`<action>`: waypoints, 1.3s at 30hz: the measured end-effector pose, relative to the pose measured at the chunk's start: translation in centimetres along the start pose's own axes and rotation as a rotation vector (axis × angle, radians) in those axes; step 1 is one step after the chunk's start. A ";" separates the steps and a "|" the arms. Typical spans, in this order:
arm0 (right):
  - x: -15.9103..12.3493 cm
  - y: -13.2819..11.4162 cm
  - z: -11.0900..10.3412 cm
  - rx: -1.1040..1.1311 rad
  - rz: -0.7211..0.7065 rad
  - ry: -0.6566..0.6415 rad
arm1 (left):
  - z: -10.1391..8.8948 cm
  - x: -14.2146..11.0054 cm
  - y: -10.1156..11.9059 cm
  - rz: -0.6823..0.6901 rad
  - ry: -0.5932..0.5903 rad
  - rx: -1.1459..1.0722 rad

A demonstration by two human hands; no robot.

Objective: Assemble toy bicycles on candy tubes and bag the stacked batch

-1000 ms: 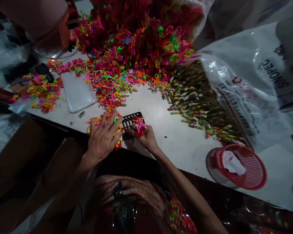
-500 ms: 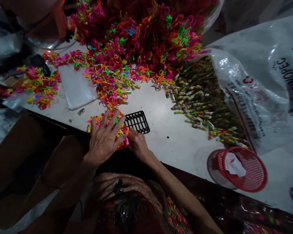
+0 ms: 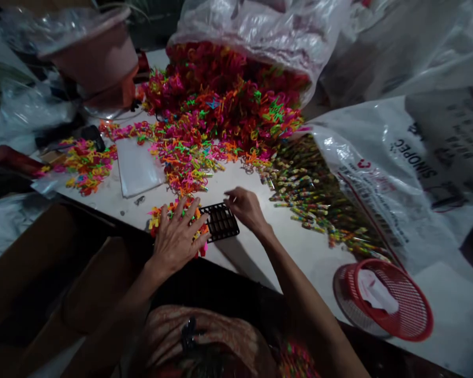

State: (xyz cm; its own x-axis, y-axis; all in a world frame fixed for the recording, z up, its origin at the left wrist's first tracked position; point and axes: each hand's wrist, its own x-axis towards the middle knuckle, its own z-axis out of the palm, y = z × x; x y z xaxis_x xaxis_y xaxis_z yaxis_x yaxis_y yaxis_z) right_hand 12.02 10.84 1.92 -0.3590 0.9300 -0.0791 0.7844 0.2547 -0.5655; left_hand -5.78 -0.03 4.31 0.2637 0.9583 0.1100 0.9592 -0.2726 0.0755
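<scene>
My left hand (image 3: 178, 239) lies spread and flat over a small heap of bright plastic pieces (image 3: 154, 219) at the table's front edge. Just right of it is a black slotted plastic tray (image 3: 223, 223), its left end close to the heap and my thumb. My right hand (image 3: 245, 209) is above the tray's far right corner, with fingers and thumb pinched together. Whatever is between those fingertips, if anything, is too small to make out. Behind the tray a large mass of pink, orange and green plastic pieces (image 3: 220, 123) spreads from a clear bag.
Many wrapped candy-like tubes (image 3: 311, 197) lie to the right, beside a white plastic bag (image 3: 382, 152). A red mesh basket (image 3: 412, 302) holding white paper stands at the front right. On the left are a stack of clear sheets (image 3: 137, 170), a dark phone-like object (image 3: 92, 137) and a pink bucket (image 3: 96, 60).
My right hand has moved from the tray's near left side to above its far right corner. My left hand stays on the heap. The view has tilted upward.
</scene>
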 end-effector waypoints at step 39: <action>-7.4 1.1 5.1 0.570 0.185 0.188 | -0.1 -0.4 -0.7 0.056 -0.022 0.019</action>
State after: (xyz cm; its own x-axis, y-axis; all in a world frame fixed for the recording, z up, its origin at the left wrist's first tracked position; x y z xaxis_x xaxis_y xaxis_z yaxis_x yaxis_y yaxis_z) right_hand 12.98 2.91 -2.35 -0.1076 0.9891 -0.1009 0.4133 -0.0478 -0.9094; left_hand -6.52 -0.21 4.30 0.3189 0.9434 0.0913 0.9446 -0.3242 0.0508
